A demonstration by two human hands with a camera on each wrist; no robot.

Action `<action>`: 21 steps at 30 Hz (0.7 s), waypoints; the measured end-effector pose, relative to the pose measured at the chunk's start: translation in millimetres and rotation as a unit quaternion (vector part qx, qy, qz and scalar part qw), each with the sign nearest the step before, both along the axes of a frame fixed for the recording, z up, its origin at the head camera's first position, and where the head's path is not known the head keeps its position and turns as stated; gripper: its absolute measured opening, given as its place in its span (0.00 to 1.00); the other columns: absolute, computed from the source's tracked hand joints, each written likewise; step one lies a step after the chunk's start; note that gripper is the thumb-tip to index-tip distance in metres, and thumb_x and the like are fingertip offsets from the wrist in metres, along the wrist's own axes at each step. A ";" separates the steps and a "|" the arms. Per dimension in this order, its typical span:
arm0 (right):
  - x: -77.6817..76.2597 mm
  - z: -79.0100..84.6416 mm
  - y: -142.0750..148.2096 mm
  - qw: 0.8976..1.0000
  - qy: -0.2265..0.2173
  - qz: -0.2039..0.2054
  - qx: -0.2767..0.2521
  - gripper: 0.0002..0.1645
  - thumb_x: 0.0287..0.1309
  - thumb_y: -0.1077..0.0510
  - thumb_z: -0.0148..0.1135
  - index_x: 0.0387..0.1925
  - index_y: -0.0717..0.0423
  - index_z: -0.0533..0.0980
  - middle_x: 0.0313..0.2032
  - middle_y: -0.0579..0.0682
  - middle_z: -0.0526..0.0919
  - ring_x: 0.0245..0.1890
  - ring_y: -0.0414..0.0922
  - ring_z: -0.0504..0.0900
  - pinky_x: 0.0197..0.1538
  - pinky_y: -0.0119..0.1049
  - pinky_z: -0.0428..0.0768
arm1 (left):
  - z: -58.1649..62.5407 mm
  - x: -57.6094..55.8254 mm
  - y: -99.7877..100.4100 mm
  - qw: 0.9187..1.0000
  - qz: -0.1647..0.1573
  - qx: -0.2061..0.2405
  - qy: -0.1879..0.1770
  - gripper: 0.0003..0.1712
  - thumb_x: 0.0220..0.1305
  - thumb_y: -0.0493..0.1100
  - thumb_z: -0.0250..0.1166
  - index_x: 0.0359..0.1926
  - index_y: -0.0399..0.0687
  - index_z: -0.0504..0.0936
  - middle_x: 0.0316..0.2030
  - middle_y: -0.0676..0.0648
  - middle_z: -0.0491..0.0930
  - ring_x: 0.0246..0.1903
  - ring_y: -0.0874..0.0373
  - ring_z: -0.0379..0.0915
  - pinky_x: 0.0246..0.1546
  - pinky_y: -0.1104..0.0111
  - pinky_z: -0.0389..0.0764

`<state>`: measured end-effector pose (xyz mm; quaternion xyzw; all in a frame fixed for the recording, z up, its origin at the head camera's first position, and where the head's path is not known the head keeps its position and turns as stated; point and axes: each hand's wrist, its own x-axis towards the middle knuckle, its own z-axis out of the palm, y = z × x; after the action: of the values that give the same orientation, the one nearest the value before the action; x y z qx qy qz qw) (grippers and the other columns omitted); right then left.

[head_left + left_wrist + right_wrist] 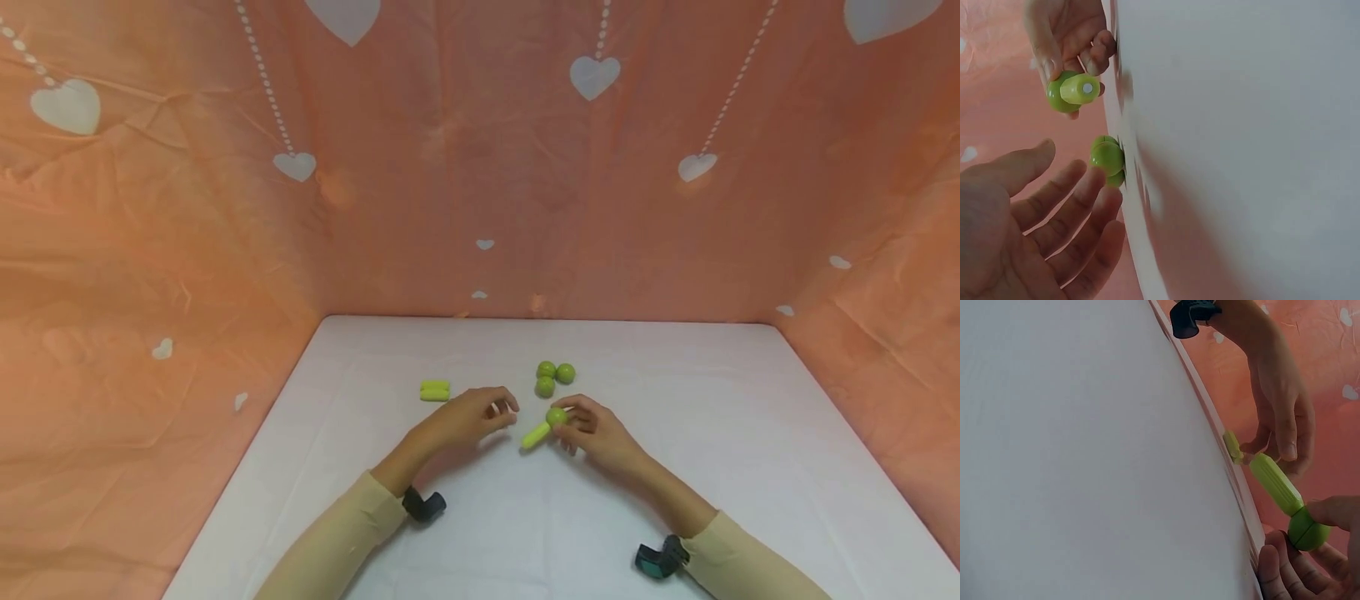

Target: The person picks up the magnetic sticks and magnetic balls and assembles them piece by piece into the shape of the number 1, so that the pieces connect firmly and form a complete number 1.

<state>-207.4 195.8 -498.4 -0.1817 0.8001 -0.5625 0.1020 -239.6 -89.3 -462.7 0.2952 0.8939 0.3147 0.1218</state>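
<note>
My right hand [600, 435] pinches a green ball [556, 417] between thumb and fingers. Joined to that ball is a lime-green rod [536, 436], pointing toward my left hand; its free end shows a small pale round spot in the left wrist view. In the right wrist view the rod [1275, 483] looks ridged and the ball [1308, 532] has a seam. My left hand [480, 414] hovers nearby, fingers spread and relaxed, holding nothing. Just beyond the hands, green balls [545, 387] sit close together. Two lime-green rods [435, 391] lie side by side past the left hand.
A white-covered table [480, 550] lies under both hands. Orange cloth [525, 208] with white hearts stands behind it and along both sides. Dark cameras are strapped to the left wrist [424, 505] and the right wrist [662, 558].
</note>
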 end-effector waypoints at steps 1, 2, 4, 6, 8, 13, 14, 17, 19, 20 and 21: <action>0.3 0.6 0.8 1.000 0.001 -0.001 0.003 0.24 0.76 0.60 0.65 0.67 0.63 0.72 0.46 0.63 0.87 0.32 0.45 0.85 0.33 0.34 0.78 | 0.4 -1.7 1.9 1.000 0.002 -0.002 0.006 0.13 0.80 0.50 0.65 0.57 0.52 0.84 0.45 0.53 0.85 0.44 0.60 0.80 0.48 0.63 0.82; 0.5 1.0 1.9 1.000 0.000 -0.004 0.005 0.24 0.76 0.60 0.65 0.67 0.63 0.72 0.46 0.63 0.87 0.32 0.45 0.85 0.33 0.34 0.78 | 0.9 -3.4 4.0 1.000 0.005 -0.006 0.011 0.13 0.80 0.50 0.65 0.58 0.52 0.84 0.46 0.53 0.85 0.45 0.59 0.80 0.48 0.63 0.82; 0.5 1.8 3.5 1.000 0.001 -0.007 0.005 0.24 0.76 0.60 0.65 0.67 0.63 0.72 0.47 0.63 0.87 0.32 0.45 0.85 0.33 0.34 0.78 | 2.4 -6.8 8.1 1.000 0.011 -0.009 0.017 0.14 0.79 0.49 0.66 0.59 0.51 0.84 0.47 0.52 0.85 0.46 0.58 0.81 0.48 0.63 0.83; -0.2 1.9 5.2 1.000 0.000 -0.011 0.003 0.24 0.76 0.60 0.65 0.67 0.63 0.72 0.48 0.64 0.87 0.32 0.45 0.85 0.33 0.34 0.79 | 4.4 -10.0 11.9 1.000 0.016 -0.010 0.020 0.14 0.79 0.48 0.66 0.60 0.51 0.83 0.48 0.51 0.85 0.47 0.57 0.82 0.49 0.62 0.83; -1.1 1.4 6.6 1.000 -0.003 -0.012 -0.003 0.23 0.76 0.61 0.65 0.66 0.64 0.72 0.48 0.65 0.87 0.32 0.45 0.85 0.33 0.34 0.79 | 5.9 -13.2 15.1 0.999 0.019 -0.013 0.024 0.15 0.78 0.47 0.67 0.61 0.51 0.83 0.50 0.51 0.85 0.48 0.56 0.82 0.49 0.61 0.83; -3.5 -1.0 8.9 1.000 -0.015 -0.015 -0.013 0.24 0.76 0.61 0.65 0.66 0.65 0.72 0.46 0.65 0.87 0.32 0.44 0.84 0.34 0.34 0.80 | 5.6 -22.8 20.2 0.999 0.019 -0.020 0.043 0.17 0.77 0.46 0.68 0.62 0.50 0.82 0.53 0.48 0.84 0.49 0.55 0.82 0.49 0.61 0.83; -3.8 -1.7 9.0 1.000 -0.019 -0.016 -0.016 0.24 0.75 0.61 0.65 0.66 0.65 0.72 0.46 0.65 0.87 0.32 0.43 0.84 0.34 0.34 0.80 | 5.2 -24.4 20.8 0.999 0.019 -0.021 0.046 0.17 0.77 0.46 0.68 0.62 0.50 0.82 0.53 0.48 0.84 0.49 0.55 0.81 0.48 0.61 0.83; -4.0 -3.7 8.5 0.999 -0.038 -0.021 -0.029 0.24 0.75 0.61 0.65 0.66 0.66 0.72 0.46 0.64 0.87 0.33 0.42 0.84 0.36 0.33 0.79 | 3.2 -28.5 22.4 0.998 0.018 -0.029 0.056 0.17 0.77 0.46 0.68 0.62 0.51 0.81 0.53 0.48 0.84 0.48 0.56 0.81 0.48 0.62 0.83; -3.8 -4.5 7.1 0.998 -0.050 -0.023 -0.037 0.24 0.75 0.61 0.65 0.66 0.67 0.72 0.45 0.63 0.87 0.33 0.42 0.84 0.36 0.32 0.79 | 1.9 -30.5 23.8 0.997 0.017 -0.036 0.062 0.17 0.77 0.47 0.68 0.63 0.52 0.81 0.53 0.49 0.84 0.48 0.56 0.81 0.47 0.63 0.83; -3.7 -4.9 6.6 0.997 -0.053 -0.022 -0.042 0.25 0.75 0.61 0.65 0.66 0.68 0.72 0.45 0.63 0.87 0.33 0.42 0.84 0.37 0.32 0.79 | 1.3 -31.6 24.8 0.997 0.017 -0.039 0.064 0.18 0.77 0.47 0.68 0.63 0.52 0.81 0.54 0.49 0.83 0.48 0.57 0.81 0.47 0.63 0.83; -3.5 -5.0 5.9 0.997 -0.057 -0.023 -0.045 0.25 0.75 0.62 0.65 0.66 0.68 0.72 0.45 0.62 0.87 0.34 0.42 0.84 0.37 0.32 0.79 | 0.6 -32.9 25.8 0.997 0.016 -0.042 0.068 0.18 0.77 0.47 0.68 0.63 0.53 0.81 0.54 0.50 0.83 0.48 0.57 0.81 0.47 0.63 0.83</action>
<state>-210.9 201.7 -503.4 -0.1353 0.7710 -0.6093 0.1262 -272.4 -63.5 -462.2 0.2963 0.9170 0.2582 0.0682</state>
